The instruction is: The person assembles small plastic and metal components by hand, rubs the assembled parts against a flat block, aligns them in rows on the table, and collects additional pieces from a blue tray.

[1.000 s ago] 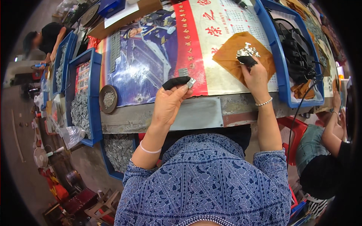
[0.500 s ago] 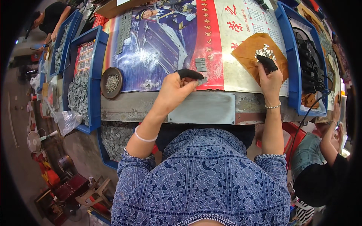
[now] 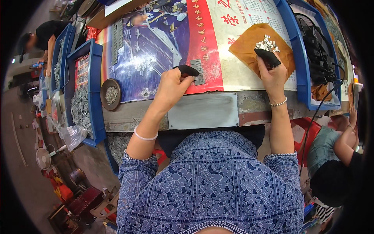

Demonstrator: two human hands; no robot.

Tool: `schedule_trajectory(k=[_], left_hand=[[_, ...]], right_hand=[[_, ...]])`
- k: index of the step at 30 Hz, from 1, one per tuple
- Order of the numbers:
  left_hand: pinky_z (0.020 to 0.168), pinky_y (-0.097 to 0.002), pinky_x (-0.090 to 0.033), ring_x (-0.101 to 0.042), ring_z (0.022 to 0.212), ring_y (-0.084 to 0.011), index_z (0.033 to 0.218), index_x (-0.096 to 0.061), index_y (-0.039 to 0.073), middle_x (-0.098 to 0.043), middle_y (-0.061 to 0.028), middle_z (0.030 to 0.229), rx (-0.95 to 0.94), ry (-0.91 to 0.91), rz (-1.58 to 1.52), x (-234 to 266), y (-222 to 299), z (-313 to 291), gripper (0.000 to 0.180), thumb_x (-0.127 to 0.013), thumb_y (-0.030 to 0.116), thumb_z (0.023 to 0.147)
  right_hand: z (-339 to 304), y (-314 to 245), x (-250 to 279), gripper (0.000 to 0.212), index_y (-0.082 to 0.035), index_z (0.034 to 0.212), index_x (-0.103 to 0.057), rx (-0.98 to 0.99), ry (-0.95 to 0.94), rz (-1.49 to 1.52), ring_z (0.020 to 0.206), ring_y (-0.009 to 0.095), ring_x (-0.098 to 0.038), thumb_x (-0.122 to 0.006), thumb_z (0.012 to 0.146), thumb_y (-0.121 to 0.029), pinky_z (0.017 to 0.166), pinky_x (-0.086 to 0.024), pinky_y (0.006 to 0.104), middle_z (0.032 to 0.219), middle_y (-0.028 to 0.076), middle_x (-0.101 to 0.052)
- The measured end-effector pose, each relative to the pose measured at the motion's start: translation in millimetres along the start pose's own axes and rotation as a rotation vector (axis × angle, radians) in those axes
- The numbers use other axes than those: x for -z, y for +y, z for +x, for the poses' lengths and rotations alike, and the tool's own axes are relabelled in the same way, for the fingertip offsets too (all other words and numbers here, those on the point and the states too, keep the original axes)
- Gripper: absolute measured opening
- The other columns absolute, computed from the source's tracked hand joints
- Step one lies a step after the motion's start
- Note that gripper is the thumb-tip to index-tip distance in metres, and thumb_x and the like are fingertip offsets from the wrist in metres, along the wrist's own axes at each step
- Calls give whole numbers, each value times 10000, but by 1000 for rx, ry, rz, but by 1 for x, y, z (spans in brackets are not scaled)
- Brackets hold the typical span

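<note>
Pieces (image 3: 200,80), grey & flat, sit in short column left of brown sheet (image 3: 247,50), on poster (image 3: 156,64) that runs under sheet. L hand (image 3: 173,86), also left of sheet, has thumb & black-covered index tip close together at the pieces; can't tell if it's gripping one. R hand (image 3: 273,78) is over sheet's near side, thumb & black-covered finger curled nr silvery bits (image 3: 267,43) on sheet; can't tell if any held. Bowl (image 3: 110,83) well left of sheet; blue bin (image 3: 297,50) w/ dark items just right of it.
</note>
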State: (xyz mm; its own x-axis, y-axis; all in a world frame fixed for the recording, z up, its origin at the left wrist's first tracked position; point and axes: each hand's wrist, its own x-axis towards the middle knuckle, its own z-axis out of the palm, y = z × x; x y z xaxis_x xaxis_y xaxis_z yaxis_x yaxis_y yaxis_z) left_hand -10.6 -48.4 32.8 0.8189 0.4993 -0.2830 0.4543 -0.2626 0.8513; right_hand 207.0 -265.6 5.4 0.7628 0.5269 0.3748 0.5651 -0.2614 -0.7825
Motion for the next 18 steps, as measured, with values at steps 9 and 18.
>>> schedule_trajectory(k=[9,18], left_hand=[[612,-256,-483,-606,660,-91,1017,-738,20,-696,-49,789,-259,154,171,-10,-4,-4,139,-694,36,886],[862,-383,-488,-603,996,-318,1190,-647,33,-596,-160,1142,-455,332,355,-19,0,-12,429,-772,59,780]], right_hand=[[0,6,-1,152,-8,1025,-729,-1,36,68,674,96,-608,-728,881,-57,619,-482,249,842,47,-704],[2,13,0,153,-11,1033,-734,37,144,38,672,84,-600,-722,885,-49,615,-477,243,826,32,-690]])
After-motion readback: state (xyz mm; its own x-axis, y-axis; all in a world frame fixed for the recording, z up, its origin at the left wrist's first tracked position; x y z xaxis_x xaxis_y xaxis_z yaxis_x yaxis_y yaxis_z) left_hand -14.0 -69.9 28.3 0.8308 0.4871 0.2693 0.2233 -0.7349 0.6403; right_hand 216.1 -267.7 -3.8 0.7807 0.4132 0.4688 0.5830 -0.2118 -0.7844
